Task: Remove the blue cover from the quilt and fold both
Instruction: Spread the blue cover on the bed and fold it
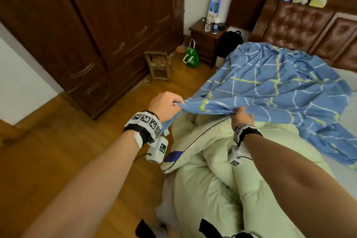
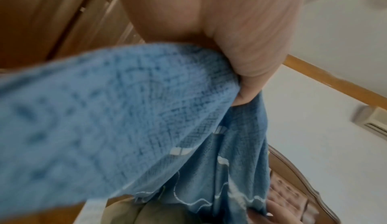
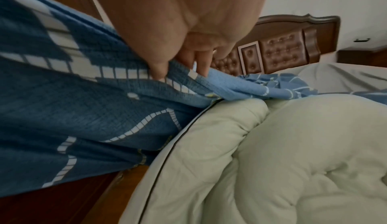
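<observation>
The blue cover point(image 1: 270, 81), checked with white and yellow lines, lies rumpled over the far half of the bed. Its near edge is lifted and stretched between my hands. My left hand point(image 1: 166, 103) grips a bunched corner out over the floor; in the left wrist view the blue cover point(image 2: 130, 111) hangs from my left hand point(image 2: 247, 85). My right hand point(image 1: 241, 116) pinches the same edge above the quilt; in the right wrist view my right hand point(image 3: 180, 68) holds the blue cover point(image 3: 83, 105). The pale green quilt point(image 1: 218, 179) with dark piping lies bare and crumpled beneath, also seen as the quilt point(image 3: 282, 153).
A dark wooden wardrobe point(image 1: 87, 25) lines the left wall. A small wooden stool point(image 1: 159, 64), a green bag point(image 1: 191, 56) and a nightstand point(image 1: 204, 40) with bottles stand on the wooden floor point(image 1: 67, 150). The padded headboard point(image 1: 301, 23) closes the bed's far end.
</observation>
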